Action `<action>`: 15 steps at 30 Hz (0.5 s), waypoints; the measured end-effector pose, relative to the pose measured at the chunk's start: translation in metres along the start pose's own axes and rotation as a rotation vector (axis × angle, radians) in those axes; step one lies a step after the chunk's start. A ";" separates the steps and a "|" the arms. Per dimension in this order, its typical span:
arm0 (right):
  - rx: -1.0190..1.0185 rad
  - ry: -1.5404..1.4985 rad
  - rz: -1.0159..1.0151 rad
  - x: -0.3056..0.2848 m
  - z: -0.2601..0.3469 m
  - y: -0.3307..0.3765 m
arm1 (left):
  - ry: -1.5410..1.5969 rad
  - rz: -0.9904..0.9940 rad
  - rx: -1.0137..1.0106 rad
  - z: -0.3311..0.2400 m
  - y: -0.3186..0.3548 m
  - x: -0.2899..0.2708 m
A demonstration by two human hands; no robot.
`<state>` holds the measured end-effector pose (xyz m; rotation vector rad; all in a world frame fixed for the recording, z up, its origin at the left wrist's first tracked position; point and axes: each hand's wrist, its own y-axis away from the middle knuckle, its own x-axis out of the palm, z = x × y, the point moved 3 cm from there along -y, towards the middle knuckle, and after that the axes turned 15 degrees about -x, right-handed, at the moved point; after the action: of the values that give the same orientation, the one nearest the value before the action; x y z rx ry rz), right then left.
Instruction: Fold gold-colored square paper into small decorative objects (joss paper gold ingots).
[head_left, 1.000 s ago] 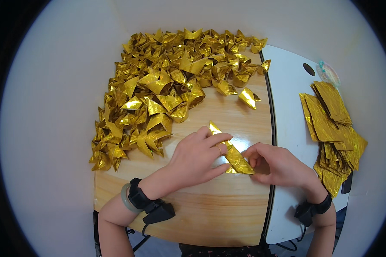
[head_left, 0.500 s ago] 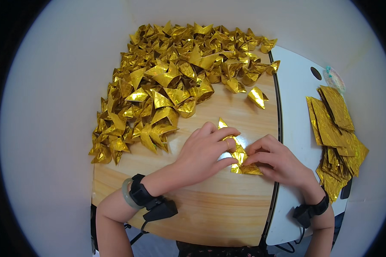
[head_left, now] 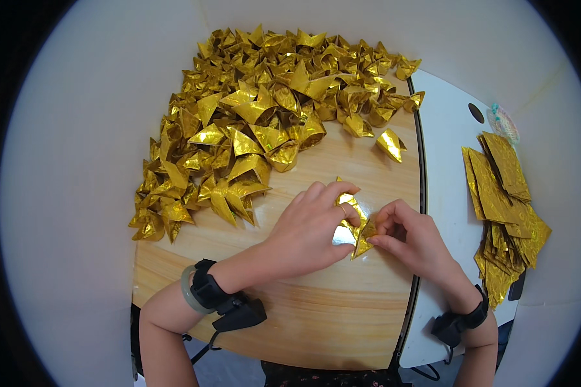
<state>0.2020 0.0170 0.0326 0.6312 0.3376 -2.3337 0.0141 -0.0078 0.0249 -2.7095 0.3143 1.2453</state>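
A partly folded sheet of gold foil paper (head_left: pixel 363 233) lies on the wooden table between my hands, with a patch of its silvery side showing. My left hand (head_left: pixel 308 226), wearing a ring, comes from the left, its fingers curled over the far part of the paper and its thumb at the near side. On the right edge my right hand (head_left: pixel 410 233) pinches a folded flap between thumb and fingers. The left fingers cover part of the sheet. Just beyond lies a single folded gold paper ingot (head_left: pixel 390 146).
A large heap of folded gold paper ingots (head_left: pixel 239 122) fills the table's far and left parts. On the white table (head_left: pixel 442 187) at right lies a stack of flat gold paper pieces (head_left: pixel 503 206). A dark seam (head_left: pixel 422 171) separates the two tabletops.
The paper's near right flap, which stuck out to the right, has been folded up and inward. My right hand has shifted slightly up with it, and more of the silvery side shows.
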 end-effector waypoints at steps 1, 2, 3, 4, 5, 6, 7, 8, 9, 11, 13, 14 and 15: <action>-0.003 0.011 -0.028 0.001 0.001 0.000 | 0.013 0.011 -0.006 0.000 0.001 -0.001; -0.005 0.022 -0.057 0.002 0.001 0.000 | 0.028 0.022 -0.012 0.001 0.000 -0.001; -0.002 0.022 -0.056 0.003 0.001 -0.001 | 0.030 0.023 -0.012 0.002 0.000 0.000; 0.012 0.027 -0.071 0.003 0.002 -0.001 | 0.051 0.024 -0.014 0.003 -0.001 0.001; 0.025 0.030 -0.086 0.002 0.002 -0.001 | 0.069 0.024 -0.016 0.003 -0.002 0.001; 0.026 0.029 -0.086 0.002 0.004 -0.002 | 0.069 0.024 -0.017 0.003 -0.002 0.000; 0.021 0.048 -0.082 0.002 0.005 -0.002 | 0.072 0.039 -0.030 0.003 -0.002 -0.001; 0.018 0.069 -0.079 0.002 0.005 -0.002 | 0.076 0.055 -0.040 0.004 -0.002 -0.001; 0.022 0.070 -0.080 0.002 0.004 -0.003 | 0.078 0.057 -0.039 0.004 -0.003 -0.001; 0.024 0.102 -0.074 0.002 0.003 -0.003 | 0.087 0.051 -0.030 0.005 -0.003 0.000; 0.021 0.114 -0.091 0.002 0.003 -0.003 | 0.091 0.055 -0.028 0.006 -0.004 0.001; 0.014 0.125 -0.107 0.003 0.003 -0.003 | 0.092 0.057 -0.028 0.007 -0.004 0.001; 0.015 0.124 -0.108 0.004 0.004 -0.004 | 0.091 0.059 -0.027 0.006 -0.005 0.000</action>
<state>0.1958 0.0159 0.0337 0.7851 0.4200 -2.4068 0.0108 -0.0021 0.0209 -2.8051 0.3937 1.1509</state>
